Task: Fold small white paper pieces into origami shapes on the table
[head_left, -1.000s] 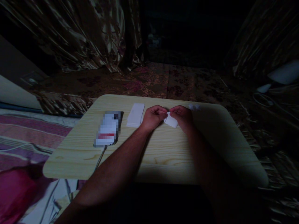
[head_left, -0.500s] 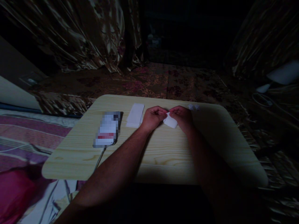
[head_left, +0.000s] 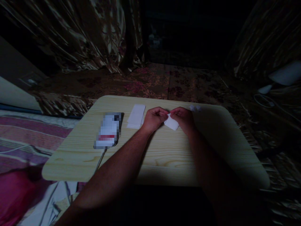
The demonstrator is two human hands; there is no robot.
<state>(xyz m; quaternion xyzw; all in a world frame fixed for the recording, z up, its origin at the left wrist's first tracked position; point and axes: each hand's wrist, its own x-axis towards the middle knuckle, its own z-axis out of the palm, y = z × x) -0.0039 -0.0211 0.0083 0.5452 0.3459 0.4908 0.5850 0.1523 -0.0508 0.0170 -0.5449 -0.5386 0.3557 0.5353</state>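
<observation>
A small piece of white paper [head_left: 172,123] is pinched between my two hands over the far middle of the table. My left hand [head_left: 155,118] grips its upper left edge with thumb and fingers closed. On the other side my right hand [head_left: 182,117] holds the upper right edge in the same kind of pinch, the fingertips of both hands nearly meeting. A stack of white paper strips [head_left: 136,116] lies just left of my left hand. Beyond my right hand rest small crumpled-looking white pieces [head_left: 195,108], too dim to make out in detail.
On the left of the wooden table [head_left: 164,157] lies a phone [head_left: 108,130], its screen blurred, with a cable [head_left: 100,160] running off the near edge. A striped bed cover [head_left: 23,131] is at the left, a white lamp [head_left: 285,73] at the right, patterned cloth behind.
The hands stay in nearly the same place. The paper between them has shifted very slightly, its lower part tilting a little.
</observation>
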